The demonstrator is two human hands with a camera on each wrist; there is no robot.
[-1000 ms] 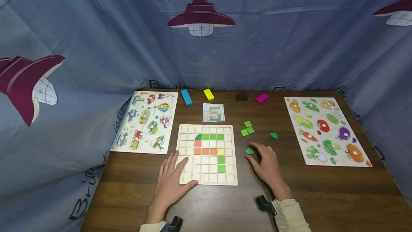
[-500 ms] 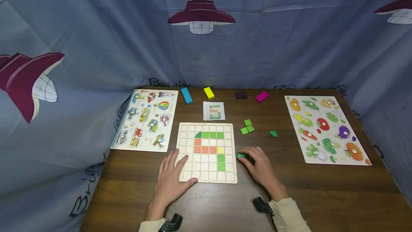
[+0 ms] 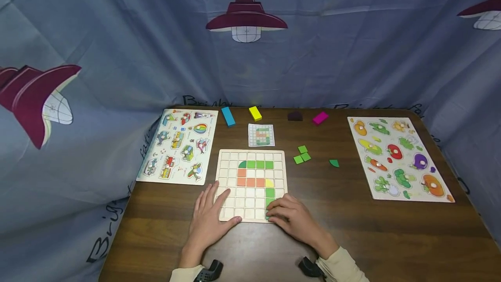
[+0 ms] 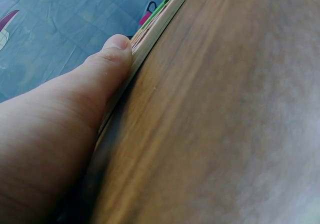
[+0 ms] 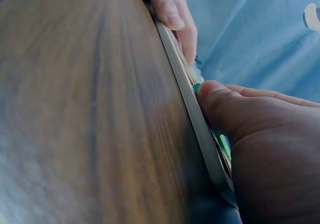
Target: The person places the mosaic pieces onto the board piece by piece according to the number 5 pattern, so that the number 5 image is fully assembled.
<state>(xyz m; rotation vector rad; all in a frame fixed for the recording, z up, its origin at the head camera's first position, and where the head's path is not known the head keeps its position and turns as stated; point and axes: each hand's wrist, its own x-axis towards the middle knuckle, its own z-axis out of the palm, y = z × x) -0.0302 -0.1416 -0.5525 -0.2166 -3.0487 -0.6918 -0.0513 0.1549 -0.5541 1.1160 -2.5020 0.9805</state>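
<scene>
A wooden grid board lies at the middle of the table, with green, orange and yellow square tiles and one dark green rounded tile in its cells. My left hand rests on the board's near left corner, fingers spread and thumb along the front edge. Over the near right corner, my right hand pinches a dark green quarter-round tile between thumb and fingers, right at the column's lowest cells. Most of that tile is hidden by the fingertips. Its green also shows in the left wrist view.
A pattern card lies behind the board. Several loose green squares and a quarter-round piece are to the right. Blue, yellow, dark and magenta stacks line the back. Picture puzzles flank both sides.
My right hand has carried the dark green quarter-round tile from the table right of the board, left and nearer, onto the board's near right corner. My left hand has stayed in place.
</scene>
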